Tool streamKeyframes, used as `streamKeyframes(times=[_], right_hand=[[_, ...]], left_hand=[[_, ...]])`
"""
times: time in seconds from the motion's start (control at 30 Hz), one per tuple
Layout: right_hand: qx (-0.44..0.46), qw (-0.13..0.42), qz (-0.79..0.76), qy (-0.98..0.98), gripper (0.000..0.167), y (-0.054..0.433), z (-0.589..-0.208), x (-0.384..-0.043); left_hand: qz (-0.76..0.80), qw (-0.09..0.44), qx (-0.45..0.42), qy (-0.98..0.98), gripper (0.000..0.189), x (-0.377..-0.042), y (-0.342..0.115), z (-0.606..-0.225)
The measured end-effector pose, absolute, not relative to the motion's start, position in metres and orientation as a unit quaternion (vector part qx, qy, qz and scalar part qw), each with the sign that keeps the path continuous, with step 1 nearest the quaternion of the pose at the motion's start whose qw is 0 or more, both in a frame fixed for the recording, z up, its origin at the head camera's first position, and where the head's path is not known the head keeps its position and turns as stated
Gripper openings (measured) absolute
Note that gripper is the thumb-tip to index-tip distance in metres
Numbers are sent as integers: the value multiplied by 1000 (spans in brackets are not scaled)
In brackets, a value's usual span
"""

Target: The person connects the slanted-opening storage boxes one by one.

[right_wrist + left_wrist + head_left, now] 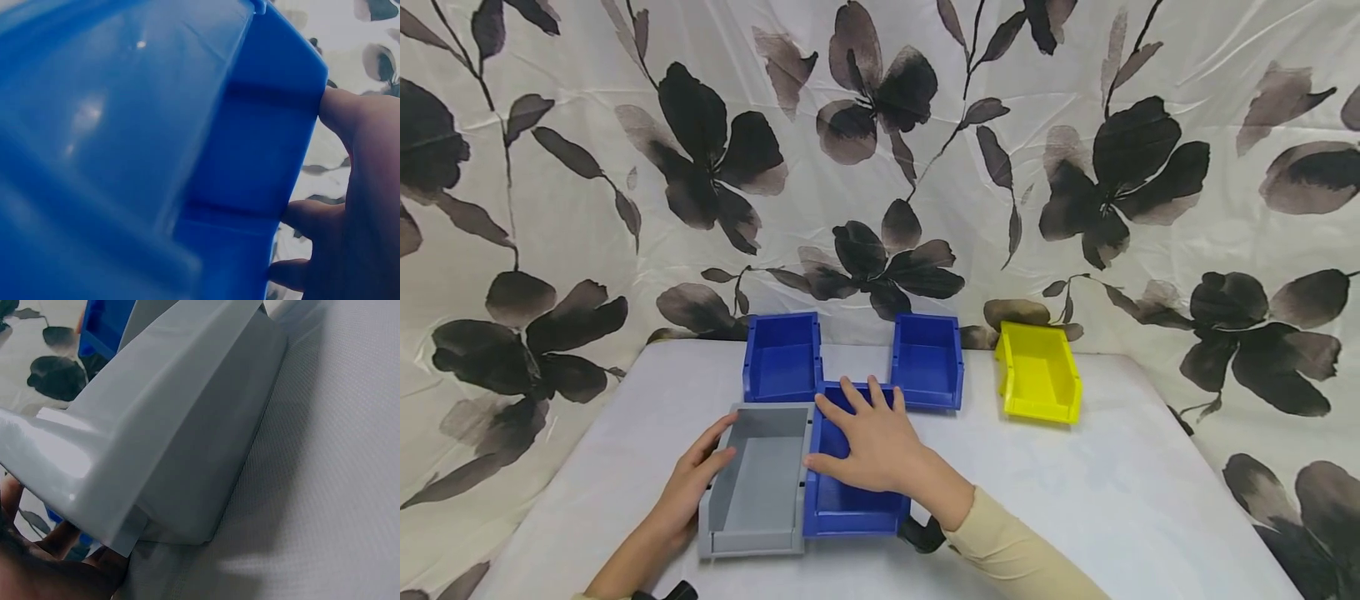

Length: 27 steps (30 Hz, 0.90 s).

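Observation:
A grey storage bin (763,479) stands at the front of the table, its long side against a blue storage bin (857,523). My left hand (688,479) lies along the grey bin's left wall, fingertips and thumb at its rim. In the left wrist view its fingers (59,540) reach past the edge of the grey bin (169,425). Fingers spread, my right hand (880,450) stretches over the blue bin, thumb at the rim shared with the grey one and fingertips at the far rim. The right wrist view shows fingertips (300,275) touching the edge of the blue bin (262,156).
Behind stand a blue bin (782,362) at left, another blue bin (927,362) in the middle and a yellow bin (1041,375) at right. A white cloth covers the table (1150,517). Floral fabric (985,208) hangs at the back.

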State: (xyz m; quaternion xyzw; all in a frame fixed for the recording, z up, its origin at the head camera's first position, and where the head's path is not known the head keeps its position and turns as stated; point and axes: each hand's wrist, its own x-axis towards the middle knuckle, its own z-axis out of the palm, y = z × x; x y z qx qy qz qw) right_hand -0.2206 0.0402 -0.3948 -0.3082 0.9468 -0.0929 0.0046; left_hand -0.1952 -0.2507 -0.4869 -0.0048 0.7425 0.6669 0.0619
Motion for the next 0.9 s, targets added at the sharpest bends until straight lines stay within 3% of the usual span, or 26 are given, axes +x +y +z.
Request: streamKeyframes(times=[0.2,0.43,0.9], right_hand=[[-304,7,-84,949,82,36,-396,-220],[-305,22,-56,951,81,30,-427,-219],[-293,-1,-49,955,80,23,-447,-216]], left_hand=[[667,59,-10,743,56,-193,-250,-485],[672,71,-12,738,57,-189,-246,-487],[643,62,10,764,55,-190,-250,-486]])
